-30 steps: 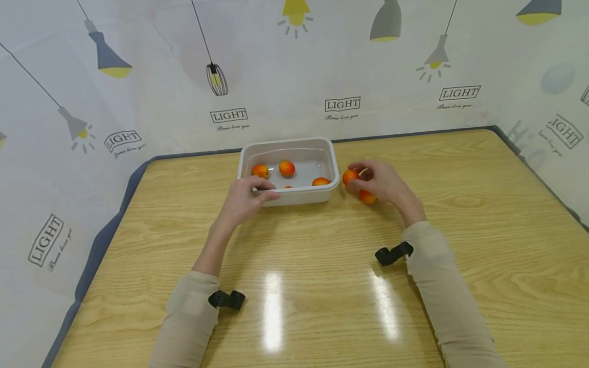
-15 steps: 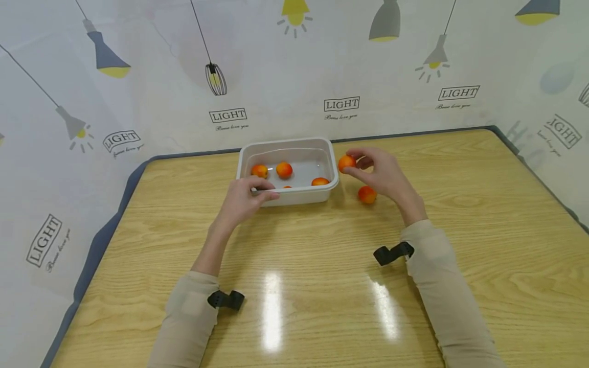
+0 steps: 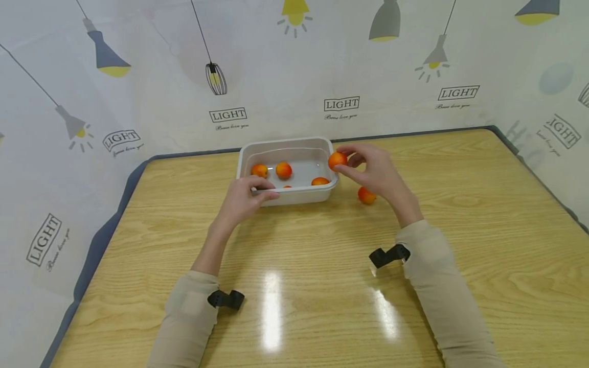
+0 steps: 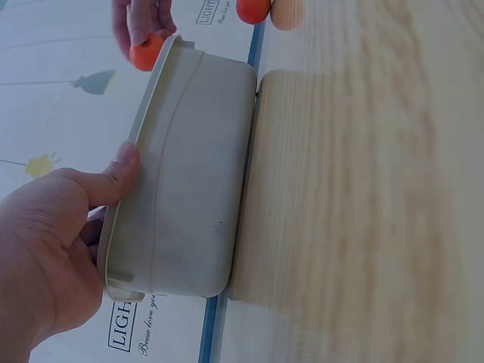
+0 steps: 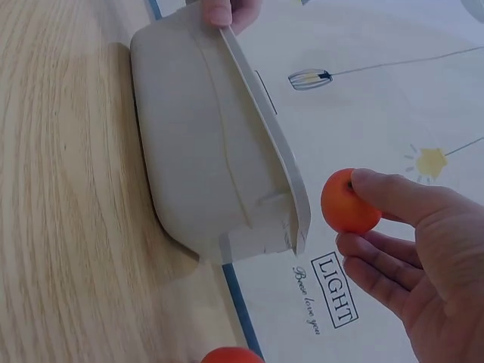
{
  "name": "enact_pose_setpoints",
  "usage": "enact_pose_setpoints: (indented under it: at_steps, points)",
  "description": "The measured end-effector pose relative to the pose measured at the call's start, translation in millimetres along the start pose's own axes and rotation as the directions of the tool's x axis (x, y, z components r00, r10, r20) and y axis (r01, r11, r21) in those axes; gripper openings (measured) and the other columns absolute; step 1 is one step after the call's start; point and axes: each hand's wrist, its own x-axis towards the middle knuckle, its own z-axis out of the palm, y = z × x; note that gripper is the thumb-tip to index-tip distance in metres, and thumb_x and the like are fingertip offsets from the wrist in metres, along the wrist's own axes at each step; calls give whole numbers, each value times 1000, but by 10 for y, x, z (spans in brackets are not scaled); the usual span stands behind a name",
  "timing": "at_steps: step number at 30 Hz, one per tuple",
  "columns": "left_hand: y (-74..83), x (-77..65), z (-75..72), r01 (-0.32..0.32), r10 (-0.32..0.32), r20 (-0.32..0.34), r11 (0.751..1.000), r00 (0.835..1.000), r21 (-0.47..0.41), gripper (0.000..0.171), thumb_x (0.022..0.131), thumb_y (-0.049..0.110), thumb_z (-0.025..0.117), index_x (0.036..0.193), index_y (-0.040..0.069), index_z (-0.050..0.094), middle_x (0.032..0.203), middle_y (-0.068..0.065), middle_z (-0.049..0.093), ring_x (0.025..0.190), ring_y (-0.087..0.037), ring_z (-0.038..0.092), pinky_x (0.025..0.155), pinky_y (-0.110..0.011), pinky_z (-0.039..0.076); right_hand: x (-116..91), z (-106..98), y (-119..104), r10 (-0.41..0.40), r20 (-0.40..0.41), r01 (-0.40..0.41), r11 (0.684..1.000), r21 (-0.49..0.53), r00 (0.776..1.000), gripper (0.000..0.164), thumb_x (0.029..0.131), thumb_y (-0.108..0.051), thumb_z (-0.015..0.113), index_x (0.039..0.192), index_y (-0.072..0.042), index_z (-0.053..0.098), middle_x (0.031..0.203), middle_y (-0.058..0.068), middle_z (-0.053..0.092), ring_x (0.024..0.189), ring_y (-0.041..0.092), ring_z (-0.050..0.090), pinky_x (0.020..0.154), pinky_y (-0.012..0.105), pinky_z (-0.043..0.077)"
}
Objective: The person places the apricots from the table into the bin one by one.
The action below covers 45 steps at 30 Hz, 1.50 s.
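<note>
A light grey plastic bin stands at the back of the table. My left hand pinches its front rim near the left corner, thumb outside and fingers over the inner side. My right hand holds an orange-red round fruit between thumb and fingertips, raised at the bin's right rim. In the right wrist view this held fruit shows a dark spot near the thumb. Several similar fruits, such as one near the bin's middle, lie inside; one is mostly hidden by the front wall.
Another orange-red fruit lies on the wooden table, right of the bin and below my right hand. Behind the table rises a pale wall covering printed with lamps. A black wrist device sits on each sleeve.
My right hand has lifted the fruit off the table and carried it up and left to the bin's right rim. The other table fruit is now uncovered. My left hand stays on the rim.
</note>
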Motion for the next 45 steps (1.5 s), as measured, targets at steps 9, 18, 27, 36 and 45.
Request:
enact_pose_setpoints:
  at_steps: [9, 18, 27, 36, 45]
  points:
    - [-5, -6, 0, -12, 12, -10, 1000, 1000, 19, 18, 83, 16, 85, 93, 3, 79, 89, -7, 75, 79, -20, 63, 71, -31, 51, 27, 108, -108, -112, 9, 111, 993, 44, 994, 38, 87, -8, 81, 121, 4, 67, 111, 16, 70, 87, 27, 68, 84, 41, 55]
    - [14, -4, -7, -18, 18, -11, 1000, 1000, 8, 17, 83, 17, 85, 93, 4, 79, 89, -6, 74, 80, -20, 62, 73, -32, 51, 26, 145, -96, -105, 25, 104, 993, 53, 994, 35, 91, -3, 75, 123, 6, 65, 111, 21, 69, 92, 30, 68, 87, 44, 55]
    - [23, -6, -16, 2, -2, -3, 1000, 1000, 19, 19, 83, 18, 85, 94, 3, 79, 90, -6, 74, 79, -21, 60, 71, -30, 49, 7, 34, -41, -60, 51, 57, 996, 63, 997, 34, 93, -6, 73, 123, 7, 65, 113, 22, 69, 91, 31, 67, 87, 46, 53]
    - [39, -12, -8, 15, -15, 5, 1000, 1000, 7, 18, 85, 17, 84, 95, 3, 79, 92, -7, 74, 82, -21, 61, 74, -32, 50, -42, -92, 185, 40, 116, -47, 997, 59, 992, 36, 94, -16, 73, 125, 2, 65, 116, 22, 67, 98, 31, 66, 91, 47, 52]
    - [21, -16, -11, 20, -20, 11, 1000, 1000, -2, 19, 85, 18, 84, 96, 3, 79, 93, -7, 74, 87, -22, 63, 80, -35, 54, -112, -215, 404, 73, 237, -91, 994, 64, 969, 37, 92, -17, 76, 125, -2, 67, 121, 19, 66, 100, 27, 65, 93, 42, 50]
